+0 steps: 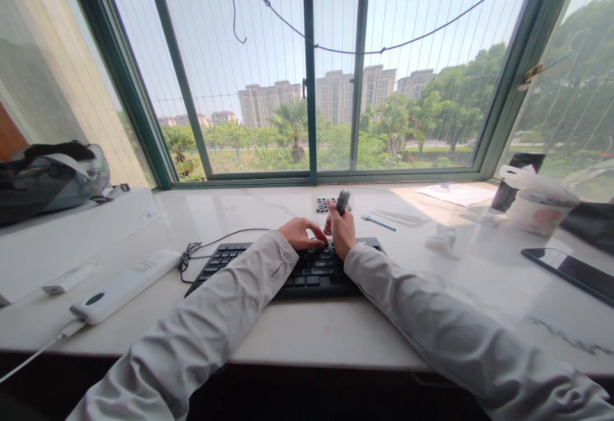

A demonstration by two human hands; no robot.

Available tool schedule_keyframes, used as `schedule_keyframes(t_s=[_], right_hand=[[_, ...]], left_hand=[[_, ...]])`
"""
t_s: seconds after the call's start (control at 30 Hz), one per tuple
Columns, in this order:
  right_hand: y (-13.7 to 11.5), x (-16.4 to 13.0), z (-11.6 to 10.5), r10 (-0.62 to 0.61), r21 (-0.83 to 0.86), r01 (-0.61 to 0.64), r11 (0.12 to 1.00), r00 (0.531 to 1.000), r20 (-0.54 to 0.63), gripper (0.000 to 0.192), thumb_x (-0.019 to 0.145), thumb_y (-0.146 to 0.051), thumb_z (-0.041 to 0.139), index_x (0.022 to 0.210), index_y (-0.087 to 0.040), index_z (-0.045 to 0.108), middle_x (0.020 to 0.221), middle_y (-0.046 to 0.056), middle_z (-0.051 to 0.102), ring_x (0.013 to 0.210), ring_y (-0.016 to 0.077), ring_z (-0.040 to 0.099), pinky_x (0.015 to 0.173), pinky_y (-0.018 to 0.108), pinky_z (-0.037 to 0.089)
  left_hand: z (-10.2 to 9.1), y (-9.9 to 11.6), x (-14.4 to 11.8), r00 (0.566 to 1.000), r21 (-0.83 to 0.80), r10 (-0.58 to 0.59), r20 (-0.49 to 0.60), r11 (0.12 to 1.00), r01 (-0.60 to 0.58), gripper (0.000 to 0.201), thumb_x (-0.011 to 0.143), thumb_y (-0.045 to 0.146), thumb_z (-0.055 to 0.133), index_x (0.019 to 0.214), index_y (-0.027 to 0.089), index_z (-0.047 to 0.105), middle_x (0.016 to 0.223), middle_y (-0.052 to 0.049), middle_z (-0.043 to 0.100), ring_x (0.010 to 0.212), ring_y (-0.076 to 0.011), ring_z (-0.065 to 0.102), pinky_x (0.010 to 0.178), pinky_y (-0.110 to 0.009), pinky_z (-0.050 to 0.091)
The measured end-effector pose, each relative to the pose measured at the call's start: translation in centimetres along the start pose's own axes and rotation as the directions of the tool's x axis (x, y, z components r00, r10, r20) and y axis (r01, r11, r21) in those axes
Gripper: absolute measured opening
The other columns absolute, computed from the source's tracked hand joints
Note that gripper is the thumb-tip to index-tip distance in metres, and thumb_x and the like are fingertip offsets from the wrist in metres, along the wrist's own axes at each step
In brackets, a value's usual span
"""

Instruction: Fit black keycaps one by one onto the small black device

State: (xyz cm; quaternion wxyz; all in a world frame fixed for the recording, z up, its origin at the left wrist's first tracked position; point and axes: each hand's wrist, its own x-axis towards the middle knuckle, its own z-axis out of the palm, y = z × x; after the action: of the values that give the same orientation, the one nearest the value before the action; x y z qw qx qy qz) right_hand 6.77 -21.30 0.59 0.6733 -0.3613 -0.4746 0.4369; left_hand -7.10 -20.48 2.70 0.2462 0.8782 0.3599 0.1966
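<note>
Mid-frame, the right hand [342, 233] clenches a dark tool [343, 201], the left hand [302, 234] half-curls, hold unclear, over a keyboard [311, 281], probably light, rigid, best edge-gripped.

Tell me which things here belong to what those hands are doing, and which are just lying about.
Part of the work, apparently:
keyboard, beneath the left hand
dark tool, gripped in the right hand
small dark pieces behind, probably loose keys

Probably just lying about:
phone
bagged cup
paper
white device with cable
blue stick, though possibly a tool
</note>
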Motion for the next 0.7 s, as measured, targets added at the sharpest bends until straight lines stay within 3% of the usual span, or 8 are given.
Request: schedule_keyframes(t_s=[0.1, 0.3, 0.43, 0.57, 0.7], right_hand=[[0.1, -0.1, 0.1, -0.059, 0.015, 0.060, 0.998, 0.998, -0.032, 0.045, 0.076, -0.061, 0.057, 0.061, -0.024, 0.036, 0.040, -0.008, 0.032, 0.033, 0.0086, 0.030, 0.033, 0.025, 0.026], [0.1, -0.5, 0.5, -0.128, -0.048, 0.132, 0.990, 0.989, 0.077, 0.044, 0.076, -0.060, 0.057, 0.059, -0.023, 0.039, 0.041, -0.007, 0.035, 0.036, 0.0091, 0.032, 0.036, 0.025, 0.028], [0.2, -0.7, 0.6, -0.219, -0.147, 0.230, 0.962, 0.972, 0.084, 0.042, 0.078, -0.058, 0.056, 0.060, -0.023, 0.042, 0.043, -0.006, 0.037, 0.041, 0.0109, 0.037, 0.040, 0.025, 0.031], [0.3, -1.0, 0.5, -0.294, -0.243, 0.300, 0.923, 0.954, 0.063, 0.038, 0.081, -0.051, 0.053, 0.058, -0.022, 0.043, 0.044, -0.005, 0.038, 0.045, 0.0129, 0.041, 0.045, 0.027, 0.033], [0.2, -1.5, 0.5, -0.378, -0.326, 0.396, 0.858, 0.918, 0.120, 0.039, 0.083, -0.048, 0.053, 0.056, -0.022, 0.043, 0.047, -0.003, 0.041, 0.051, 0.0140, 0.042, 0.050, 0.028, 0.035]], left_hand=[[0.0, -0.1, 0.0, 1.000, 0.018, 0.023, -0.012, 1.000, -0.023, 0.032, 0.070, 0.037, 0.071, 0.090, 0.013, 0.077, 0.062, -0.002, 0.067, 0.048, -0.0079, 0.049, 0.053, -0.021, 0.039], [0.5, -0.7, 0.3, 0.990, 0.078, 0.078, -0.116, 0.995, -0.070, 0.030, 0.065, 0.041, 0.076, 0.076, 0.013, 0.077, 0.069, -0.004, 0.072, 0.061, -0.0125, 0.058, 0.062, -0.022, 0.043], [0.7, -0.8, 0.4, 0.985, 0.062, 0.091, -0.150, 0.995, -0.082, 0.028, 0.065, 0.039, 0.076, 0.074, 0.013, 0.077, 0.071, -0.005, 0.073, 0.067, -0.0156, 0.063, 0.063, -0.022, 0.044], [0.8, -0.8, 0.4, 0.982, 0.055, 0.104, -0.156, 0.994, -0.096, 0.025, 0.066, 0.036, 0.074, 0.074, 0.012, 0.077, 0.066, -0.004, 0.072, 0.062, -0.0140, 0.061, 0.060, -0.021, 0.043], [0.8, -0.8, 0.4, 0.982, 0.081, 0.091, -0.163, 0.994, -0.079, 0.020, 0.067, 0.029, 0.071, 0.071, 0.010, 0.076, 0.055, -0.002, 0.066, 0.051, -0.0102, 0.053, 0.053, -0.020, 0.038]])
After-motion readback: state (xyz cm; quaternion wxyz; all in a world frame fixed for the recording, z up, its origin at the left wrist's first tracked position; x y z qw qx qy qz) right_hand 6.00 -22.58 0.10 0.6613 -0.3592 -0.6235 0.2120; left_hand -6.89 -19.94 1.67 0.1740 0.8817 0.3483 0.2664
